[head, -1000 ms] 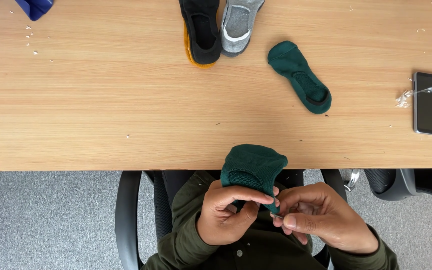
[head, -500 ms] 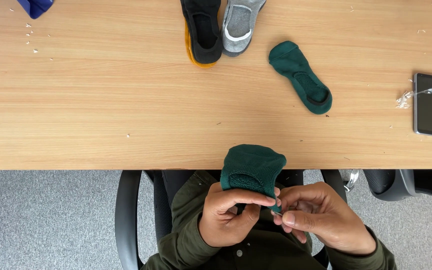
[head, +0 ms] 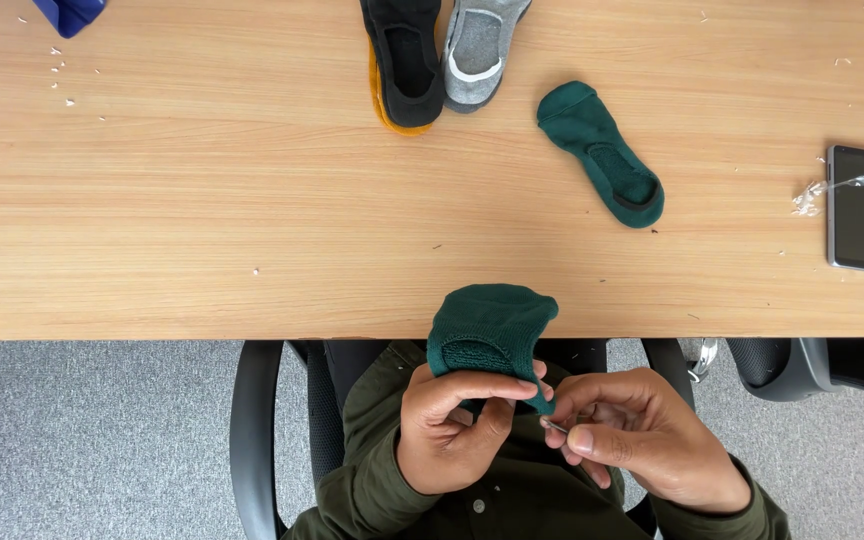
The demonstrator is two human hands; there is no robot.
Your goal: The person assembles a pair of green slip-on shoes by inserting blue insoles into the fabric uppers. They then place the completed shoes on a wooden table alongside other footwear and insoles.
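The long light wooden table [head: 202,220] lies before me. At its near edge my left hand [head: 452,430] grips a dark green knitted low-cut sock [head: 487,330]; my right hand [head: 642,440] pinches a thin needle [head: 555,427].

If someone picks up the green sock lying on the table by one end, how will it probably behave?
The green sock on the table looks like thin knit lying flat, so it would probably droop limply and feel light. It should not roll. Pushed on the wooden table, it may bunch up rather than slide.
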